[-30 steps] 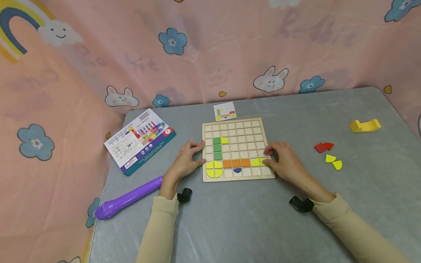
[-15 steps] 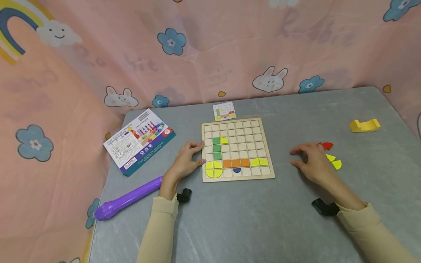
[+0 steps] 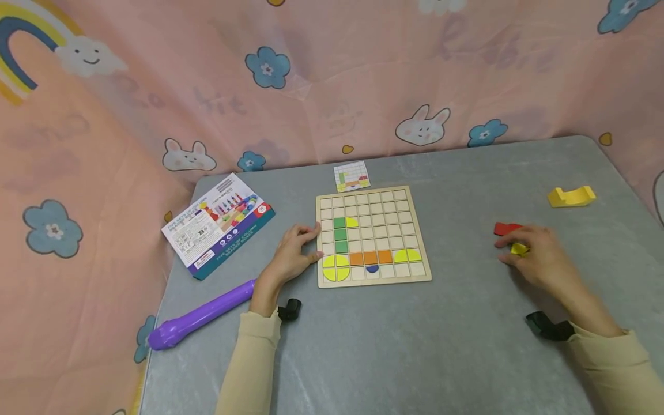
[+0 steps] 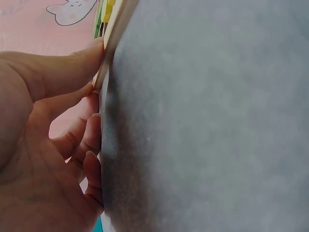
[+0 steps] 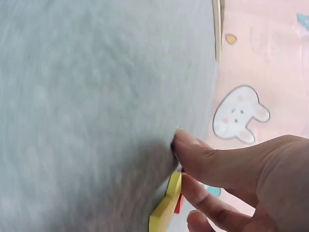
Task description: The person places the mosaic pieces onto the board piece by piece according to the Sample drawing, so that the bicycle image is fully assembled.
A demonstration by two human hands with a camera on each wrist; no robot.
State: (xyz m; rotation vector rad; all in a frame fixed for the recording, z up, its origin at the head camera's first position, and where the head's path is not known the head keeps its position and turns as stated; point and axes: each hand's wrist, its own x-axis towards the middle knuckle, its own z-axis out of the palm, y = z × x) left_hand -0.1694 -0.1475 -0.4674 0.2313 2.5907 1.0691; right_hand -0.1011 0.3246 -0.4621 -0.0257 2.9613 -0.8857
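Note:
The wooden grid board (image 3: 365, 235) lies mid-table with green and orange squares, yellow quarter-circles and a blue half-circle piece in its cells. At its left edge, my left hand (image 3: 293, 251) rests thumb and fingertips against the rim (image 4: 113, 41). My right hand (image 3: 534, 253) is over the loose pieces on the right, thumb and forefinger apart. A yellow quarter-circle piece (image 3: 519, 248) shows between them; in the right wrist view yellow pieces (image 5: 166, 203) lie beside my fingers. Red pieces (image 3: 505, 229) lie just behind, partly hidden by the hand.
A small pattern card (image 3: 352, 176) lies behind the board. The toy box (image 3: 218, 225) is at the back left, with a purple tube (image 3: 202, 314) in front. A yellow curved block (image 3: 572, 196) stands at the far right. A pink printed curtain (image 3: 321, 75) hangs behind the table.
My right hand has let go of a yellow quarter-circle at the board's right side and moved right to the loose pieces. My left hand stays at the board's edge.

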